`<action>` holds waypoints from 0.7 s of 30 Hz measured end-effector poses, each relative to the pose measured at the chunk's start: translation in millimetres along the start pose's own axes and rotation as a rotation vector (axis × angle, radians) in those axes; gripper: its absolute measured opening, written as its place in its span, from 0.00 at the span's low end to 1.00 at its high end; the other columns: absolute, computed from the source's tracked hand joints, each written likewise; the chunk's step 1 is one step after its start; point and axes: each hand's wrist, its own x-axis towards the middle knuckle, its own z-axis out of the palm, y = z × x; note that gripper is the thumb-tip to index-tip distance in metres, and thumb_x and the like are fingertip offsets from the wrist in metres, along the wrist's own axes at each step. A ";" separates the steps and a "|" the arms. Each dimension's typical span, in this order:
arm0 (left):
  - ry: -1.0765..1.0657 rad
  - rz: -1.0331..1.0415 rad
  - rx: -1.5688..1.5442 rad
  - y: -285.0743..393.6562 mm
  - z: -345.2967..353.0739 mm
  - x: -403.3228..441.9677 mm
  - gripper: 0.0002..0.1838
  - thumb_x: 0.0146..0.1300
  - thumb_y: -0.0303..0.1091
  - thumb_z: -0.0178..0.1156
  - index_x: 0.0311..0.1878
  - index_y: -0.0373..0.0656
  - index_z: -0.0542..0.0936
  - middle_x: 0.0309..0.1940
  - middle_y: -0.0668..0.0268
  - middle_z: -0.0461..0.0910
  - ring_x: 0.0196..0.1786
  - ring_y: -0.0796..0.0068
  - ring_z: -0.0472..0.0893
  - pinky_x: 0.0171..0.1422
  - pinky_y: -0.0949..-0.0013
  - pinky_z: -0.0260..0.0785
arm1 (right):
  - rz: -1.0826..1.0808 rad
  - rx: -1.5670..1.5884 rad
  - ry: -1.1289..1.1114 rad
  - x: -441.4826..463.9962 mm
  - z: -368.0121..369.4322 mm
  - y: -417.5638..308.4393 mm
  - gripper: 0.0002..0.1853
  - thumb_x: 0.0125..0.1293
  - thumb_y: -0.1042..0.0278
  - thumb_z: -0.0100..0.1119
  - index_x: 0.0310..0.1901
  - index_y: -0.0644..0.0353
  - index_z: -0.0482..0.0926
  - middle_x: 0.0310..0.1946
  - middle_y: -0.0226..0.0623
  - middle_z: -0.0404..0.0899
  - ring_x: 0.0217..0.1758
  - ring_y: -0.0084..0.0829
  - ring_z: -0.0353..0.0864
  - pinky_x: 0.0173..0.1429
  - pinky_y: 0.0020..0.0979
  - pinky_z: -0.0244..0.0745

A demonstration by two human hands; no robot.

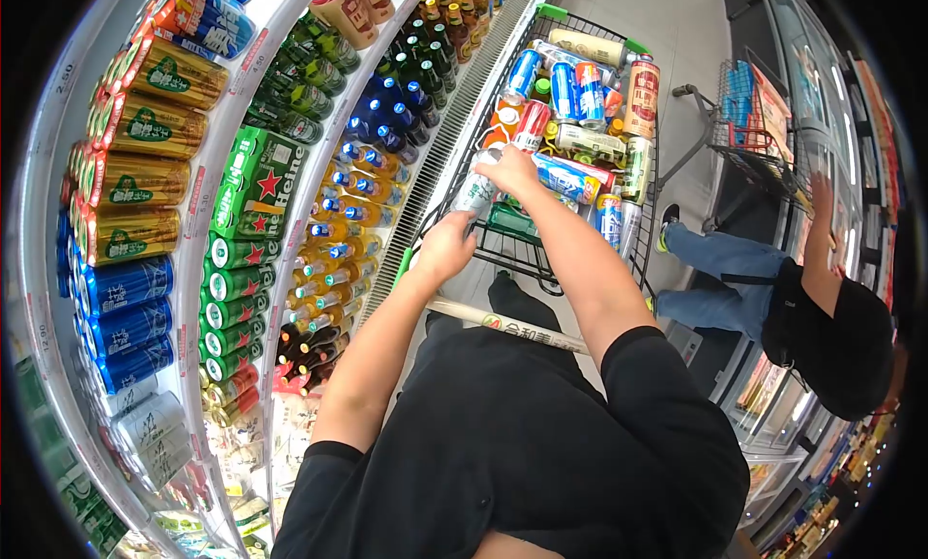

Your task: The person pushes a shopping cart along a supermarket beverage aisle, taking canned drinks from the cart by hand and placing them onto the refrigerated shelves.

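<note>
Both my hands are over the near left corner of a wire shopping cart (650, 232) filled with cans and bottles. A pale silver-white can (474, 193) lies tilted between them. My right hand (509, 170) is closed round its upper end. At its lower end is my left hand (448, 245), fingers curled against the can. Just beyond my right hand lies a red and white can (531, 126). Blue cans (590, 93) and a tan can (642, 97) fill the cart's far part. The cart's handle (512, 327) crosses in front of my body.
Shelves at the left hold gold cans (159, 126), green packs (253, 187) and amber bottles (353, 211). Another person in black (831, 332) stands at the right, an arm raised beside a second cart (764, 124). Glass-door cases line the far right.
</note>
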 end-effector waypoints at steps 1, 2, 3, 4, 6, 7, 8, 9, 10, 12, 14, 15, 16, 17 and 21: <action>-0.002 0.006 -0.010 3.5 -3.1 -5.6 0.23 0.67 0.35 0.65 0.64 0.38 0.81 0.60 0.46 0.83 0.63 0.44 0.82 0.70 0.51 0.73 | -0.003 -0.022 -0.021 2.7 3.7 0.3 0.42 0.48 0.35 0.79 0.56 0.64 0.86 0.51 0.54 0.89 0.56 0.50 0.89 0.63 0.44 0.82; -0.005 0.012 -0.019 5.8 -5.7 -11.2 0.23 0.67 0.34 0.65 0.64 0.38 0.80 0.59 0.46 0.83 0.63 0.44 0.82 0.70 0.52 0.73 | 0.002 -0.042 -0.017 4.5 7.7 1.3 0.42 0.48 0.34 0.79 0.56 0.64 0.86 0.50 0.55 0.89 0.56 0.50 0.89 0.64 0.44 0.82; 0.025 0.048 -0.026 6.3 -7.3 -16.4 0.23 0.66 0.34 0.66 0.63 0.39 0.80 0.59 0.47 0.83 0.63 0.45 0.82 0.69 0.52 0.74 | 0.008 -0.062 -0.014 6.1 11.6 3.1 0.43 0.48 0.34 0.79 0.55 0.65 0.85 0.50 0.55 0.89 0.56 0.51 0.89 0.64 0.45 0.82; 0.050 0.078 -0.023 6.4 -9.7 -22.2 0.22 0.66 0.33 0.66 0.62 0.38 0.81 0.58 0.48 0.83 0.62 0.45 0.82 0.68 0.51 0.74 | 0.013 -0.084 -0.010 7.9 14.6 5.0 0.43 0.49 0.33 0.79 0.55 0.65 0.85 0.50 0.56 0.89 0.56 0.51 0.89 0.64 0.45 0.82; 0.100 0.138 -0.018 8.6 -14.2 -35.3 0.21 0.65 0.32 0.67 0.60 0.37 0.81 0.57 0.50 0.84 0.60 0.47 0.83 0.66 0.51 0.75 | 0.028 -0.118 -0.021 11.7 18.7 11.3 0.44 0.49 0.32 0.79 0.55 0.67 0.85 0.51 0.58 0.88 0.57 0.52 0.89 0.64 0.45 0.82; 0.114 0.143 -0.016 9.7 -16.2 -42.2 0.20 0.65 0.32 0.66 0.60 0.37 0.81 0.57 0.51 0.84 0.61 0.48 0.82 0.68 0.52 0.74 | 0.032 -0.121 -0.020 13.7 20.6 14.6 0.45 0.49 0.32 0.79 0.56 0.67 0.84 0.51 0.58 0.88 0.57 0.52 0.88 0.64 0.46 0.82; 0.118 0.139 -0.040 11.0 -18.7 -48.2 0.20 0.66 0.32 0.66 0.60 0.38 0.81 0.57 0.51 0.84 0.61 0.48 0.82 0.68 0.52 0.74 | 0.036 -0.124 -0.017 16.0 21.0 17.8 0.45 0.49 0.32 0.79 0.56 0.67 0.84 0.52 0.58 0.88 0.57 0.52 0.88 0.64 0.46 0.81; 0.123 0.135 -0.064 12.3 -21.3 -53.8 0.20 0.66 0.32 0.66 0.60 0.38 0.81 0.57 0.51 0.84 0.61 0.48 0.82 0.68 0.52 0.74 | 0.030 -0.126 -0.061 16.2 17.8 17.8 0.46 0.50 0.32 0.78 0.58 0.68 0.82 0.52 0.59 0.87 0.57 0.53 0.88 0.64 0.46 0.81; 0.129 0.131 -0.089 12.8 -23.1 -60.0 0.20 0.66 0.32 0.66 0.60 0.38 0.81 0.57 0.51 0.84 0.62 0.48 0.82 0.68 0.52 0.74 | 0.008 -0.129 -0.040 19.6 22.9 25.4 0.47 0.51 0.32 0.78 0.59 0.68 0.81 0.52 0.59 0.87 0.57 0.53 0.88 0.64 0.46 0.81; 0.149 0.132 -0.093 13.0 -28.2 -73.1 0.19 0.67 0.32 0.66 0.60 0.38 0.81 0.57 0.52 0.84 0.62 0.48 0.82 0.67 0.53 0.75 | -0.041 -0.135 0.001 20.0 30.0 31.9 0.48 0.51 0.32 0.77 0.61 0.68 0.79 0.52 0.60 0.87 0.57 0.53 0.88 0.64 0.46 0.81; 0.150 0.110 -0.121 14.6 -37.3 -89.1 0.19 0.67 0.32 0.66 0.60 0.39 0.82 0.57 0.52 0.84 0.61 0.48 0.83 0.67 0.53 0.75 | -0.066 -0.149 0.004 14.5 27.6 35.5 0.46 0.53 0.37 0.77 0.63 0.69 0.77 0.55 0.61 0.84 0.59 0.56 0.85 0.64 0.48 0.80; 0.196 0.134 -0.127 13.6 -41.5 -98.6 0.18 0.67 0.31 0.66 0.59 0.39 0.82 0.55 0.52 0.85 0.58 0.48 0.84 0.64 0.53 0.77 | -0.073 -0.142 0.050 6.0 25.2 34.6 0.46 0.54 0.39 0.77 0.64 0.69 0.77 0.56 0.62 0.83 0.60 0.57 0.84 0.65 0.49 0.80; 0.217 0.116 -0.141 12.1 -46.4 -109.6 0.18 0.67 0.31 0.66 0.59 0.39 0.82 0.54 0.52 0.85 0.57 0.48 0.84 0.63 0.53 0.77 | -0.081 -0.137 0.095 -4.0 22.8 33.1 0.45 0.54 0.40 0.77 0.64 0.69 0.76 0.58 0.62 0.82 0.61 0.58 0.83 0.65 0.49 0.79; 0.242 0.099 -0.155 9.7 -52.4 -121.2 0.18 0.67 0.30 0.66 0.59 0.38 0.82 0.54 0.52 0.85 0.56 0.48 0.85 0.63 0.53 0.78 | -0.083 -0.099 0.203 -16.5 21.5 31.8 0.41 0.56 0.47 0.76 0.64 0.68 0.77 0.59 0.62 0.78 0.63 0.58 0.80 0.67 0.50 0.77; 0.430 0.039 -0.182 -8.8 -77.2 -167.9 0.16 0.67 0.29 0.65 0.56 0.37 0.84 0.51 0.51 0.87 0.55 0.49 0.86 0.61 0.56 0.79 | -0.437 0.042 0.518 -65.5 22.9 28.8 0.27 0.62 0.66 0.70 0.62 0.64 0.80 0.55 0.53 0.80 0.59 0.53 0.81 0.63 0.46 0.77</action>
